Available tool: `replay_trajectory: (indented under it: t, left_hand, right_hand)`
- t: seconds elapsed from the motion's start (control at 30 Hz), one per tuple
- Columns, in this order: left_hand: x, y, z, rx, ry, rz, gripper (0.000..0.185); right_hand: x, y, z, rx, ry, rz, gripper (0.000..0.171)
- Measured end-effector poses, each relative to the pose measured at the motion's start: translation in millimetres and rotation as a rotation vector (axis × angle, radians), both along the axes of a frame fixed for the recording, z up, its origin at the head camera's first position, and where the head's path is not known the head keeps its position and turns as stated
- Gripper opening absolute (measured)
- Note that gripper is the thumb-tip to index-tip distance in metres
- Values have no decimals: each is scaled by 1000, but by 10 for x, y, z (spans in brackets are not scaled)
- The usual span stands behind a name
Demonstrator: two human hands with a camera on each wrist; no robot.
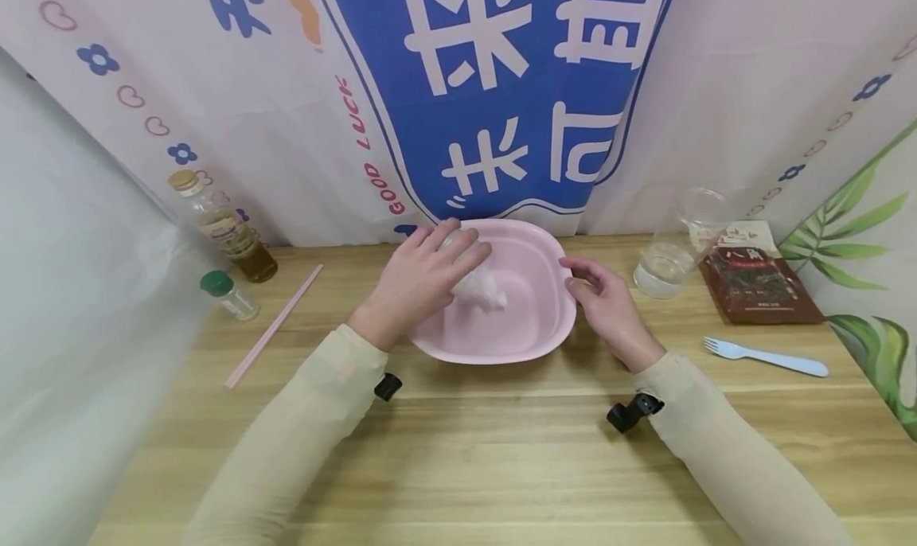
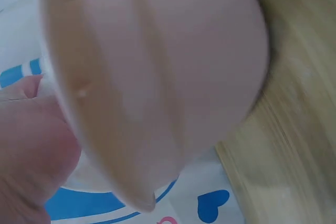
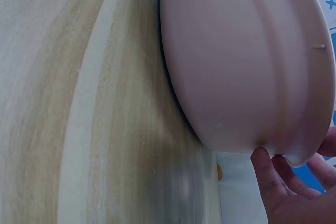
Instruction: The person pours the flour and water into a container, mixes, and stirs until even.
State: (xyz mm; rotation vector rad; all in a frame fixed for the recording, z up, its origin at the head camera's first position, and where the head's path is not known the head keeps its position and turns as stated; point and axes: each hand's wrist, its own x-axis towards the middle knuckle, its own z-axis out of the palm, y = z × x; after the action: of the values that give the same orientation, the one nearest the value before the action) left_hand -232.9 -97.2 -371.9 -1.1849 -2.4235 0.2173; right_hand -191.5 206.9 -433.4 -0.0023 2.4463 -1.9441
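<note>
At centre frame, a pink plastic basin [image 1: 533,323] sits on the wooden table [image 1: 458,450]. Left hand [image 1: 419,279], fingers curled, presses a white crumpled wad [image 1: 481,289] inside it. Right hand [image 1: 605,303], fingers relaxed, touches the rim. Wiping appears underway, not finished.

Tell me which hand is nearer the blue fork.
Right. The right hand rests at the pink basin's right rim, with the blue fork further right; the left hand is over the basin's left side.
</note>
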Motion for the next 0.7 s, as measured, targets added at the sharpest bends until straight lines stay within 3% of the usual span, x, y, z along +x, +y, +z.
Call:
replay_trajectory:
  t: [0.33, 0.7]
  left_hand:
    - [14, 29, 9, 1, -86, 39, 90]
    - [8, -49, -31, 145, -276, 115, 87]
  right_hand:
    - [10, -8, 22, 1, -14, -6, 43]
    - [19, 4, 33, 16, -17, 1, 43]
